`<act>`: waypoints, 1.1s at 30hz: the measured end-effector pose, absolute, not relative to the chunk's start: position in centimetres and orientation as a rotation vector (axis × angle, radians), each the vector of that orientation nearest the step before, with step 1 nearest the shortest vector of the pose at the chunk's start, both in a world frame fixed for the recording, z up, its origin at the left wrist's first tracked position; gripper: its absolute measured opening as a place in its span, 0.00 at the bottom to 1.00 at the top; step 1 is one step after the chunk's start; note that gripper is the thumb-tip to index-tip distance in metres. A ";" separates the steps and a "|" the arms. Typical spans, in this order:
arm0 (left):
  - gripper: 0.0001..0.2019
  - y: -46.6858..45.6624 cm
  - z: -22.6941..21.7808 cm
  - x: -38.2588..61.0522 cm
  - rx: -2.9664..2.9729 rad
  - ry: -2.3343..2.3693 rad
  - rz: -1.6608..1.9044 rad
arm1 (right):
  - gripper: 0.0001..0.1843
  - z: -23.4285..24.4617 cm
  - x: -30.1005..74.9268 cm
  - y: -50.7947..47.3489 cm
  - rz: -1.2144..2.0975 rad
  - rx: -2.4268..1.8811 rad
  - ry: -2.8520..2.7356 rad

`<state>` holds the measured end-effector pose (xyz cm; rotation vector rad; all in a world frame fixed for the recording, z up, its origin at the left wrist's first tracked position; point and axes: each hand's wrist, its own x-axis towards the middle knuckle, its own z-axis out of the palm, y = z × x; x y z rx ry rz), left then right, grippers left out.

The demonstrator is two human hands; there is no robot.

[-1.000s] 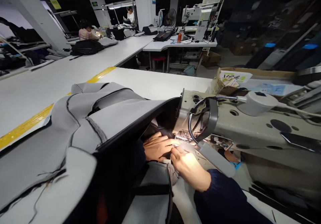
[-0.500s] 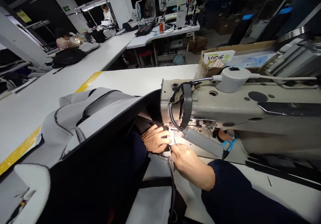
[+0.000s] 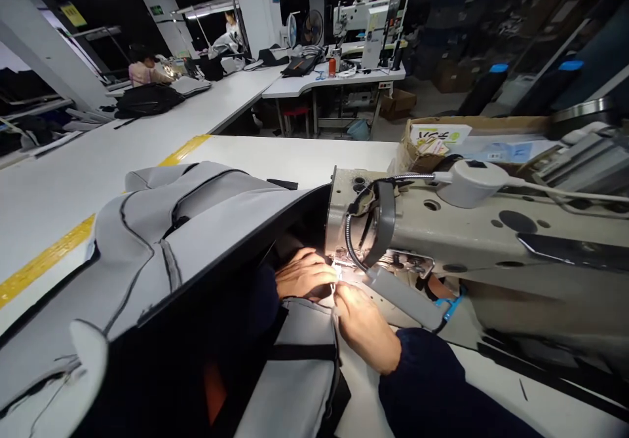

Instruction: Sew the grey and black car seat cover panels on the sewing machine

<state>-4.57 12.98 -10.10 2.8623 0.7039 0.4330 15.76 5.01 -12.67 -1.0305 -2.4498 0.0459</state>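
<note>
Grey-and-black sewn fabric [image 3: 221, 228], a bulky padded piece with dark seams, spreads over the table and under the sewing machine [image 3: 393, 222]. My left hand [image 3: 305, 273] lies on the dark part of the work, fingers stretched toward the lit needle area. Close by on the right, my right hand [image 3: 366, 323] has its thumb and fingers pinched at the edge of a grey fabric flap [image 3: 304, 333]. That flap hangs toward me, with a black band across it. The exact spot under the presser foot is hard to make out in the glare.
A lamp [image 3: 405, 297] on a bent neck hangs in front of the machine head. Blue-handled scissors [image 3: 453, 304] lie under the arm. Behind stands a cardboard box [image 3: 405, 146] with packets. Yellow tape [image 3: 49, 261] crosses the white table. Two people work at far machines.
The head view has tilted and shifted, so the machine sits lower and further right. Both hands stay beside the needle; the right forearm has swung a little inward.
</note>
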 end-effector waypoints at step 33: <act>0.17 17.6 -8.8 -4.8 2.821 0.423 0.383 | 0.38 -11.4 15.1 4.5 0.244 -1.174 -2.586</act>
